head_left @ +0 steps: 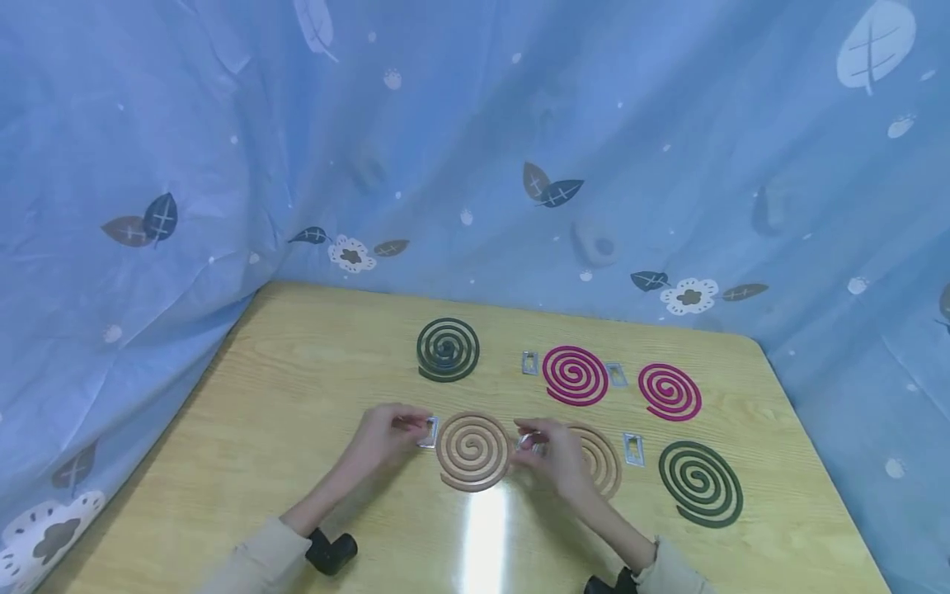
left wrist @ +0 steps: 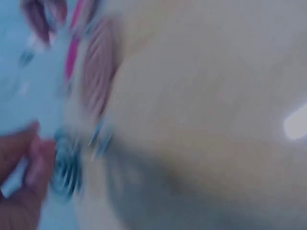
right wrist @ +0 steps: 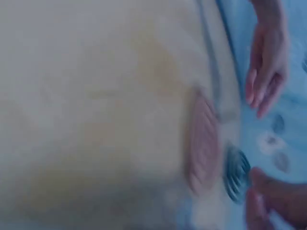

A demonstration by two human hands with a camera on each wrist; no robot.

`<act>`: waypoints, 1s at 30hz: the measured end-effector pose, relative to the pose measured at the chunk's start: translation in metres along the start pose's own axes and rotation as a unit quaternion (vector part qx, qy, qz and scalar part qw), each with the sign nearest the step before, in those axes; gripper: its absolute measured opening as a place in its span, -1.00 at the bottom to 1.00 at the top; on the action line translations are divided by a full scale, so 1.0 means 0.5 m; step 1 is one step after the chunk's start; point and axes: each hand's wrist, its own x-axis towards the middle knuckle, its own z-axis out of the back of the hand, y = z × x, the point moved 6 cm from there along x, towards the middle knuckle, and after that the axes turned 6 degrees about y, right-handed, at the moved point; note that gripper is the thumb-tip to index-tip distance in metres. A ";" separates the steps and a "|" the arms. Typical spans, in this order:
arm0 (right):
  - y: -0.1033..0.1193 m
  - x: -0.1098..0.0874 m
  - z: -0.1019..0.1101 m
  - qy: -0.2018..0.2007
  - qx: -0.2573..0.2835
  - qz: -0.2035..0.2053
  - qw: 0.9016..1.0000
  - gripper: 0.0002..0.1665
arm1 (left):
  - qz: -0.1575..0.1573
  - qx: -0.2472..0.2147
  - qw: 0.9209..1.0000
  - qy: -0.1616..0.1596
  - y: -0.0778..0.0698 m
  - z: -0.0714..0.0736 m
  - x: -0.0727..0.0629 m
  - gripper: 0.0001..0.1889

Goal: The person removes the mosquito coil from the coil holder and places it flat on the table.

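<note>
A tan mosquito coil [head_left: 473,447] lies flat on the wooden table between the two hands. My left hand [head_left: 382,437], fingers loosely bent, hovers by a small metal coil stand [head_left: 434,434] left of that coil. In the left wrist view this stand [left wrist: 101,139] lies apart from the fingertips. My right hand [head_left: 557,462] is over another metal stand [head_left: 524,443] at the coil's right side, thumb and forefinger spread apart. The right hand partly hides a second tan coil [head_left: 599,462]. Both wrist views are blurred.
A dark green coil [head_left: 449,350] lies at the back, another green coil [head_left: 701,474] at the right. Two magenta coils [head_left: 575,373] [head_left: 670,391] lie in the back row. More metal stands [head_left: 524,363] [head_left: 628,450] lie between coils. A blue patterned curtain [head_left: 475,148] surrounds the table.
</note>
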 end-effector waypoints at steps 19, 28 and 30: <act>-0.066 0.283 -0.045 0.110 0.133 0.041 0.984 -0.29 | -0.042 -0.015 0.999 0.019 0.110 0.108 0.218 -0.37; -0.049 0.297 -0.056 0.057 0.098 0.004 0.993 -0.29 | -0.031 0.007 1.000 0.003 0.098 0.104 0.217 -0.47; -0.047 0.297 -0.052 0.052 0.105 0.009 0.993 -0.30 | -0.037 0.007 0.999 0.000 0.091 0.108 0.217 -0.49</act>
